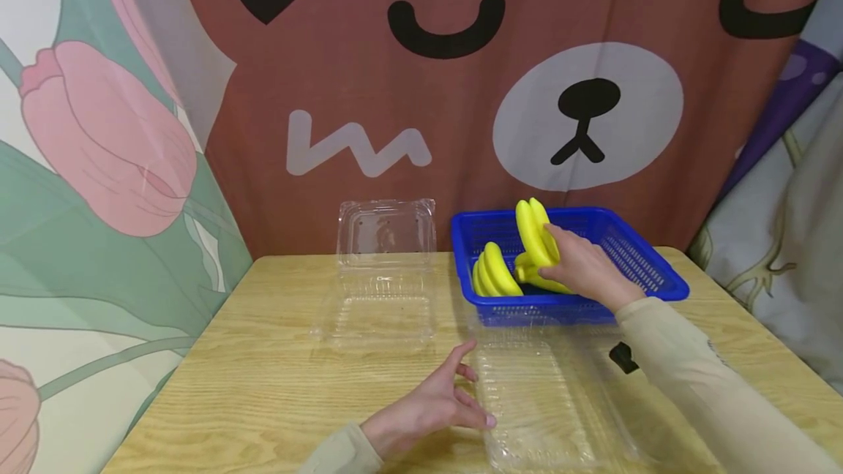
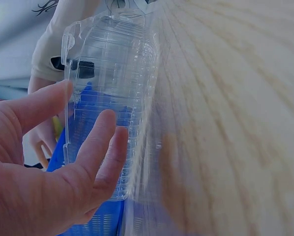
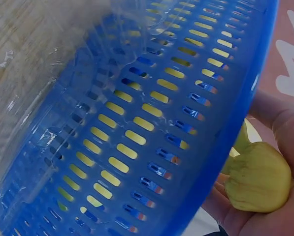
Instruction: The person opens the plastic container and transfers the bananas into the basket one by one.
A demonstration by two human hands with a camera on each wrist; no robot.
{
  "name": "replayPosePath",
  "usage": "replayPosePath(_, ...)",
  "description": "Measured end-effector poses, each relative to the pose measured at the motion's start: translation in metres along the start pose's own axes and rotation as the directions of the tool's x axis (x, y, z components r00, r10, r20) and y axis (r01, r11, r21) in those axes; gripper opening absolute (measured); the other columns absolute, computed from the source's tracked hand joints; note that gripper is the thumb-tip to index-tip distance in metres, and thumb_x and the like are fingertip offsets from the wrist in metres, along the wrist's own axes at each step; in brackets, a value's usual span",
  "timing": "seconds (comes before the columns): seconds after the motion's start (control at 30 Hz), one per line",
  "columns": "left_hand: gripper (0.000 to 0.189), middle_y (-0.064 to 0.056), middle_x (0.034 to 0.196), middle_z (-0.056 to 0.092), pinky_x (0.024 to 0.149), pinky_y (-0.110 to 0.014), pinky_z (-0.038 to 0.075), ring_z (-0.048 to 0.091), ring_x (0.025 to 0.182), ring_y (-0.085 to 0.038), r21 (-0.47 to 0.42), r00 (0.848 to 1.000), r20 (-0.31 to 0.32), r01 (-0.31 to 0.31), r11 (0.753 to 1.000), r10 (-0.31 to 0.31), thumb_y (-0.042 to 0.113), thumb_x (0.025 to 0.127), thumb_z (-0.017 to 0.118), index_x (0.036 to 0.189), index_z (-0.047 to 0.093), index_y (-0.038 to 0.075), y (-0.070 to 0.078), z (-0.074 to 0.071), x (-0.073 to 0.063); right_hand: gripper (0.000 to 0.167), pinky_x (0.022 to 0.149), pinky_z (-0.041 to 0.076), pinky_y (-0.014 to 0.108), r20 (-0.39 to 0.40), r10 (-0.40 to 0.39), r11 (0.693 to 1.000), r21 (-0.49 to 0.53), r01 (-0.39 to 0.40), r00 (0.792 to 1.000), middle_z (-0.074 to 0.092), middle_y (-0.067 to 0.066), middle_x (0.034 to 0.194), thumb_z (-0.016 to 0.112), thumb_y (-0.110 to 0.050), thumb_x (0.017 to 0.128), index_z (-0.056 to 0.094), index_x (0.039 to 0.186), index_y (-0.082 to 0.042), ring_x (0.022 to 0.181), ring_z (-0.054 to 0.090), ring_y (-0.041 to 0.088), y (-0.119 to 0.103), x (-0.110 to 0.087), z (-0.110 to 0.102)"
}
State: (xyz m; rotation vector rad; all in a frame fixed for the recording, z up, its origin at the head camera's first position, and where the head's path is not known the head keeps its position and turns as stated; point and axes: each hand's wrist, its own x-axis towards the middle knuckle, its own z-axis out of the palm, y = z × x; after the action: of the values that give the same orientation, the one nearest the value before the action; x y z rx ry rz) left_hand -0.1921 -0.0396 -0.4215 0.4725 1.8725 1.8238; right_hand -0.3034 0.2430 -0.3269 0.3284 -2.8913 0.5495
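My right hand (image 1: 589, 268) grips a bunch of yellow bananas (image 1: 532, 229) just above the blue plastic basket (image 1: 668, 285). From the right wrist view, the stem end of the bananas (image 3: 259, 179) lies in the palm, beyond the basket wall. Other bananas (image 1: 492, 273) lie inside the basket. Nearer me, my left hand (image 1: 431, 404) touches the left side of a clear plastic clamshell box (image 1: 536, 401). Its thumb and fingers are fairly straight against the wall and rim, as the left wrist view shows.
A second clear clamshell box (image 1: 382, 313) stands open at the back left, lid upright against the curtain (image 1: 461, 108). A small black object (image 1: 623, 358) is beside my right sleeve. The wooden table (image 1: 263, 386) ends at the curtain behind.
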Motion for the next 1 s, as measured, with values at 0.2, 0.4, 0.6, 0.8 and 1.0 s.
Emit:
replayPosePath(0.2,0.107,-0.015,0.122,0.042,0.072,-0.029,0.051,0.065,0.078,-0.021,-0.001,1.000,-0.003,0.000,1.000,0.000,-0.015,0.070,0.077,0.156,0.020,0.015,0.001,0.000,0.000,0.081,0.083,0.047,0.055,0.001,0.001,1.000,-0.001,-0.001,1.000,0.053,0.029,0.129,0.074,-0.022,0.086,0.031,0.148,0.007,0.094,0.055,0.036,0.002,0.002,0.004)
replayPosePath(0.4,0.107,-0.014,0.123,0.041,0.073,-0.028,0.051,0.066,0.080,-0.021,-0.006,1.000,0.004,0.006,1.000,-0.006,-0.013,0.071,0.078,0.156,0.019,0.014,0.002,0.000,-0.001,0.082,0.083,0.046,0.055,0.011,0.004,1.000,-0.003,-0.004,1.000,0.054,0.028,0.127,0.076,-0.023,0.085,0.031,0.148,0.007,0.095,0.056,0.036,0.005,0.004,0.009)
replayPosePath(0.6,0.107,-0.014,0.123,0.042,0.073,-0.029,0.052,0.065,0.080,-0.021,-0.007,1.000,0.001,0.008,1.000,-0.008,-0.014,0.070,0.077,0.156,0.019,0.014,0.000,0.001,-0.001,0.083,0.079,0.046,0.052,0.025,0.024,1.000,0.002,-0.024,0.999,0.056,0.025,0.122,0.076,-0.023,0.085,0.031,0.148,0.006,0.091,0.055,0.034,0.009,0.003,0.014)
replayPosePath(0.8,0.108,-0.013,0.122,0.042,0.073,-0.029,0.052,0.065,0.079,-0.022,-0.004,1.000,-0.015,0.009,1.000,-0.009,-0.017,0.069,0.076,0.156,0.021,0.016,-0.002,0.003,0.000,0.080,0.095,0.040,0.064,0.048,0.065,0.998,0.006,-0.065,0.997,0.042,0.031,0.143,0.073,-0.018,0.088,0.029,0.151,0.003,0.120,0.048,0.049,0.010,0.002,0.017)
replayPosePath(1.0,0.107,-0.013,0.122,0.042,0.072,-0.028,0.052,0.065,0.079,-0.021,0.000,1.000,-0.014,0.007,1.000,-0.007,-0.015,0.070,0.077,0.156,0.021,0.015,-0.001,0.002,0.001,0.078,0.098,0.037,0.065,0.064,0.073,0.997,0.012,-0.074,0.995,0.038,0.031,0.146,0.071,-0.019,0.090,0.029,0.151,0.002,0.126,0.042,0.052,0.008,0.001,0.016)
